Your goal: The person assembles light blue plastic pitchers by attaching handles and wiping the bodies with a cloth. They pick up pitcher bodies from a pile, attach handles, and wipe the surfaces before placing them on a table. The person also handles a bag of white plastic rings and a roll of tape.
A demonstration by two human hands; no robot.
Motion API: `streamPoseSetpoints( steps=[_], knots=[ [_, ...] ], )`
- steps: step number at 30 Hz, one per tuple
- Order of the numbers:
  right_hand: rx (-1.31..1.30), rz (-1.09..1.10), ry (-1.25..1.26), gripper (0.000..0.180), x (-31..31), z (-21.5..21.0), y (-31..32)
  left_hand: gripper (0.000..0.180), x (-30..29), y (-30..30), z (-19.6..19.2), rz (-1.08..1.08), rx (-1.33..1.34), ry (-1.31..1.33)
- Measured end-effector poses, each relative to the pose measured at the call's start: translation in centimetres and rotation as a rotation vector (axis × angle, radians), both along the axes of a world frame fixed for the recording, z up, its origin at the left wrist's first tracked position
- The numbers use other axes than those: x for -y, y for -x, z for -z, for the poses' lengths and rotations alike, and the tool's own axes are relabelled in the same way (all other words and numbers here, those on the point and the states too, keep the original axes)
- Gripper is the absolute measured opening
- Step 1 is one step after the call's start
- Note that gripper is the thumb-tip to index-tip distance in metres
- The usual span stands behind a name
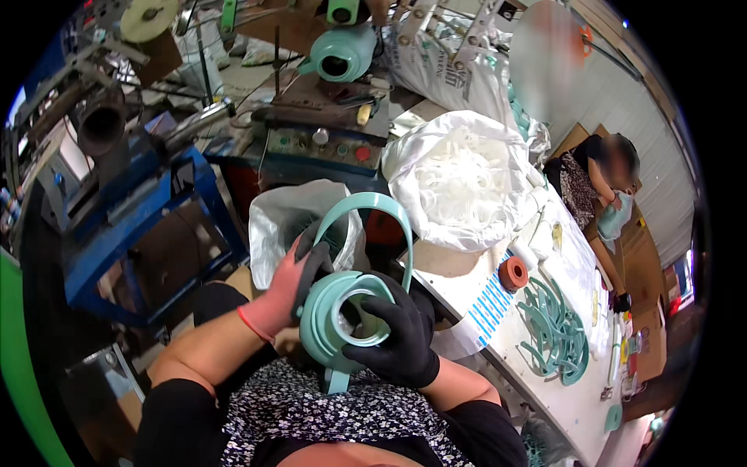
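A teal plastic jug [340,323] is held close to my lap, its mouth facing me. My left hand [292,284], in a pink and black glove, grips the jug's left side near the base of its curved teal handle [372,214], which arches up over the jug. My right hand [401,331], in a black glove, holds the jug's right rim with its fingers curled over the opening. A short teal tab hangs below the jug.
A white bag [459,179] of white plastic rings sits on the table at right. Teal curved handles [556,327], an orange tape roll [513,273] and a striped sheet lie on the white table [580,405]. A blue machine [140,202] stands left. Another person [603,175] works at far right.
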State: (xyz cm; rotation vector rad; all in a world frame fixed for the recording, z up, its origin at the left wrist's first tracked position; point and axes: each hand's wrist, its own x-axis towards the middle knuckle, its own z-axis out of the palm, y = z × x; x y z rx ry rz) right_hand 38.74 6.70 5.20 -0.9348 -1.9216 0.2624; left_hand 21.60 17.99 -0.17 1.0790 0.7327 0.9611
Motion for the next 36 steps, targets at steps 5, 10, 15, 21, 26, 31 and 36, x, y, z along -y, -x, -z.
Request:
streamPoseSetpoints(
  steps=[5,10,15,21,26,31,36],
  knots=[
    [-0.154,-0.047,0.110,0.070,-0.3,1.1,-1.5,0.051,-0.3,-0.5,1.5,-0.129,0.014,-0.572],
    [-0.243,-0.061,-0.056,0.087,0.4,0.4,-4.6,0.050,-4.7,4.6,7.6,-0.180,0.042,-0.023],
    [-0.308,0.085,0.062,0.100,1.9,2.8,-9.1,0.046,0.7,7.7,6.6,-0.157,-0.573,-0.718],
    [-0.756,0.535,0.374,0.056,5.0,9.1,-15.4,0.042,-0.6,5.3,3.7,-0.188,-0.102,-0.367],
    [-1.152,0.749,-0.039,0.042,7.5,11.1,-24.9,0.041,0.0,2.0,-1.4,-0.101,0.034,-0.287],
    [-1.280,0.843,-0.205,0.044,10.8,9.3,-36.5,0.035,-1.6,3.5,3.2,-0.123,-0.117,-0.186],
    [-1.549,1.376,-0.434,0.066,6.4,3.0,-44.1,0.033,-2.3,5.0,6.7,-0.173,-0.134,-0.115]
  ],
)
